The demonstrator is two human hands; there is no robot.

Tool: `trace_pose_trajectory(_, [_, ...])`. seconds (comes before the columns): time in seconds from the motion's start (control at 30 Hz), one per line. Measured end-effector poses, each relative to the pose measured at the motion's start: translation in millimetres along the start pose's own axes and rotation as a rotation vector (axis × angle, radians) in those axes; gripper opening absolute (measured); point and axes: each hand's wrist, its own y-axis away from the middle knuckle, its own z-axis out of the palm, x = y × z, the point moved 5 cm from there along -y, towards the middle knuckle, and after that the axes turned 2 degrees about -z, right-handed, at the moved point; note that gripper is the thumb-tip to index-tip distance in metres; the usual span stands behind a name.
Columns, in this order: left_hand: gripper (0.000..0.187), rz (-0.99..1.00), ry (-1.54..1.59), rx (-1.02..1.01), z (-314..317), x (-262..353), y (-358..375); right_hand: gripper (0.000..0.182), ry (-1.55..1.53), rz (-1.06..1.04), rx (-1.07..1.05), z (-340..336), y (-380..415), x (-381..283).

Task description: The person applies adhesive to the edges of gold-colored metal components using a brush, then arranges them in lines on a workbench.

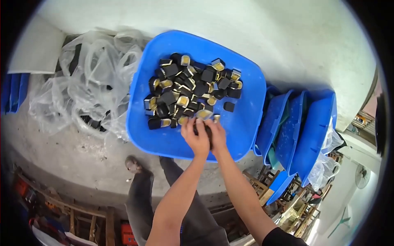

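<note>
At the left, many clear plastic bags point(98, 78) are lying in a loose heap on the grey concrete floor point(94, 168), and some dark things show among them. Farther left there are blue panels point(17, 92). The pale wall point(279, 37) is at the far side. At the right, several blue tubs point(314, 137) stand on edge, close together, with clear wrapping point(322, 172) beside them. A fan point(362, 176) is farther right. A wooden frame point(74, 207) is at the near left, and near it a red object point(128, 234).

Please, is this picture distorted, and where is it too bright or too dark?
Head view: wide-angle bending, black rounded corners; a lamp glows white at lower right; clear plastic shows pale highlights; lower left is dim; detail on black pieces looks soft.
</note>
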Motion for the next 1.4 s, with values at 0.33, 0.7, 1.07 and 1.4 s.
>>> trace_pose_trajectory(0.33, [0.030, 0.188, 0.095, 0.356, -213, 245, 74, 0.025, -0.142, 0.095, -0.514, 57, 228, -126])
trace_pose_trajectory(0.7, [0.025, 0.008, 0.144, 1.750, -667, 265, 334, 0.033, 0.673, 0.274, -1.697, 281, 726, 100])
trace_pose_trajectory(1.07, [0.034, -0.200, 0.454, 2.501, -824, -5, 731, 0.051, 1.222, 0.173, -2.406, 28, 1028, 471])
trace_pose_trajectory(1.4, [0.054, -0.217, 0.461, 2.495, -823, -53, 729, 0.052, 0.805, -0.715, -2.689, 28, 1054, 467])
